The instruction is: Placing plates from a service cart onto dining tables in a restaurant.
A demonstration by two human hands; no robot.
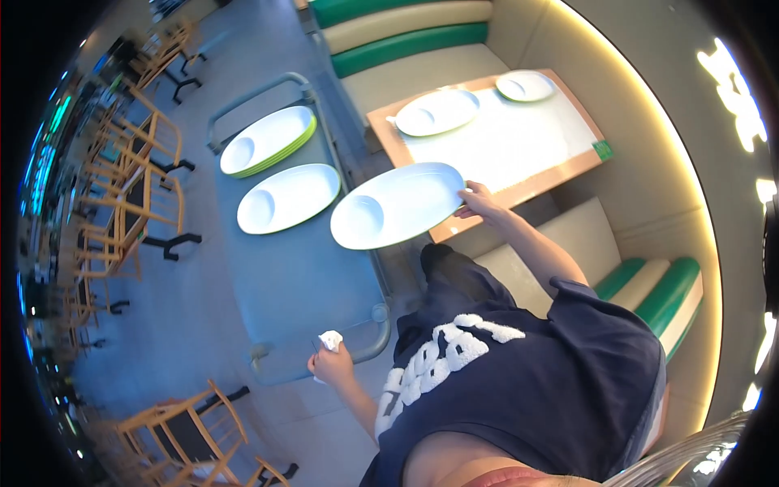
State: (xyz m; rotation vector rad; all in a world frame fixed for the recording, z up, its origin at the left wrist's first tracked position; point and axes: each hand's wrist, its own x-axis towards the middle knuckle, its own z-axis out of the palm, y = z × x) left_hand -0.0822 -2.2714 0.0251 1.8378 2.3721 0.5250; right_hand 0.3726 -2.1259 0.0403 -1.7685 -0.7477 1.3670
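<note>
My right hand (pixel 481 203) grips the right end of a white oval divided plate (pixel 408 204), which it holds up between the cart and the table. A crumpled white cloth or tissue (pixel 331 339) is in my left hand (pixel 333 364), near the cart's lower end. On the grey-blue cart (pixel 298 280) rest a stack of oval plates with green undersides (pixel 274 137) and, beside it, another oval plate (pixel 289 198). Two more oval plates, one nearer (pixel 438 112) and one farther (pixel 524 86), lie on the wood-edged table (pixel 505 146).
Booth benches with green and cream backrests stand at the table's far side (pixel 414 61) and near side (pixel 548 262). Wooden chairs (pixel 134 201) line the left, with another wooden chair (pixel 188 432) at the lower left. The cart's rail (pixel 380 329) curves close to my legs.
</note>
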